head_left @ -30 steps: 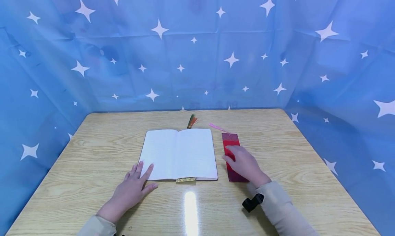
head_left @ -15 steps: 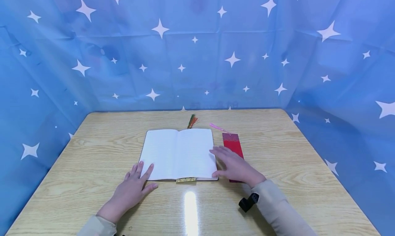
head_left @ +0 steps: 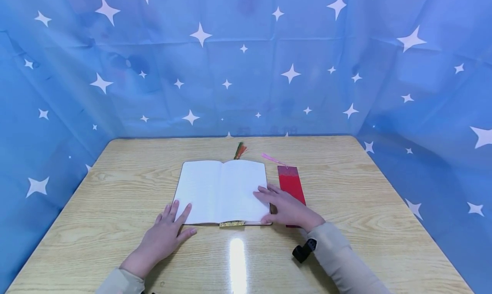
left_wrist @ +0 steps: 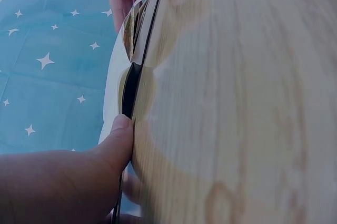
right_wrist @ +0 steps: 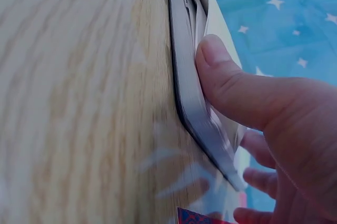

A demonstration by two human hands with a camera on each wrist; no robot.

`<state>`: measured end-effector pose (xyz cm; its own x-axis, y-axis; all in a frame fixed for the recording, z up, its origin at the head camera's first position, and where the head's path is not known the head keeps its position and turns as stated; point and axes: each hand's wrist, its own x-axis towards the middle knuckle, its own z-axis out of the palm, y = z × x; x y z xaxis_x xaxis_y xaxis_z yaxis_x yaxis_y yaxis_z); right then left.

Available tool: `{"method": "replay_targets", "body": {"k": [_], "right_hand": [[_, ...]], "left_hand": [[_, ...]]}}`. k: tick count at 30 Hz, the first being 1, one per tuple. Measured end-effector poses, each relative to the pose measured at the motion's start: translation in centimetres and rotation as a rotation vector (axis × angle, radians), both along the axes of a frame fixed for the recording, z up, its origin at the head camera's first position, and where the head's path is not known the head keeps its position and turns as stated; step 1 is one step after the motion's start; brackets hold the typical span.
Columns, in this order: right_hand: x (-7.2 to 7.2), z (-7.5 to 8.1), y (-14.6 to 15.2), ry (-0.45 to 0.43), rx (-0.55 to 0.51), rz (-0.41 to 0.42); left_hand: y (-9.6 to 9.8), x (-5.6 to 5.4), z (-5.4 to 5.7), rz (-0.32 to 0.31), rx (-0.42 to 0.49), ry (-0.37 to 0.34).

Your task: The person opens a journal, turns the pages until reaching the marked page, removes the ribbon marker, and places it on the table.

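An open notebook (head_left: 207,187) with white pages lies in the middle of the table. My left hand (head_left: 164,235), fingers spread, rests at its lower left corner; its thumb (left_wrist: 120,132) lies along the bottom edge in the left wrist view. At the right page, my right hand (head_left: 286,209) has extended fingers over the page's side, with the thumb (right_wrist: 218,68) against the page edges in the right wrist view. A gold patterned bookmark (head_left: 232,224) pokes out below the right page, mostly hidden. Partly under the right forearm lies a red bookmark (head_left: 291,185) with a pink tassel (head_left: 273,158).
A green and orange tassel (head_left: 240,150) sticks out above the notebook's top edge. The wood-grain table (head_left: 134,170) is backed by a blue curtain (head_left: 246,72) with white stars, which also hangs along both sides.
My right hand has moved left from over the red bookmark onto the notebook's right page, uncovering more of the bookmark. The left hand has stayed in place.
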<state>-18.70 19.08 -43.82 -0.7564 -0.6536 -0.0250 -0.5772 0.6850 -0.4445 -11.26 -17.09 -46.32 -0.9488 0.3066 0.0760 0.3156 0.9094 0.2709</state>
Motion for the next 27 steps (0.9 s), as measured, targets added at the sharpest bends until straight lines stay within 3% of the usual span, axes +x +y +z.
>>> {"method": "replay_targets", "body": {"k": [12,18,27], "right_hand": [[0.3,0.3,-0.4,0.050,0.017,-0.037],[0.7,0.8,-1.0,0.121,-0.023,-0.020],[1.2,1.4,-2.1,0.178,-0.115,-0.057]], "left_hand": [[0.1,0.0,0.5,-0.017,-0.039,0.005],[0.3,0.1,0.8,-0.024,-0.056,0.019],[0.5,0.0,0.9,-0.017,-0.045,-0.001]]}}
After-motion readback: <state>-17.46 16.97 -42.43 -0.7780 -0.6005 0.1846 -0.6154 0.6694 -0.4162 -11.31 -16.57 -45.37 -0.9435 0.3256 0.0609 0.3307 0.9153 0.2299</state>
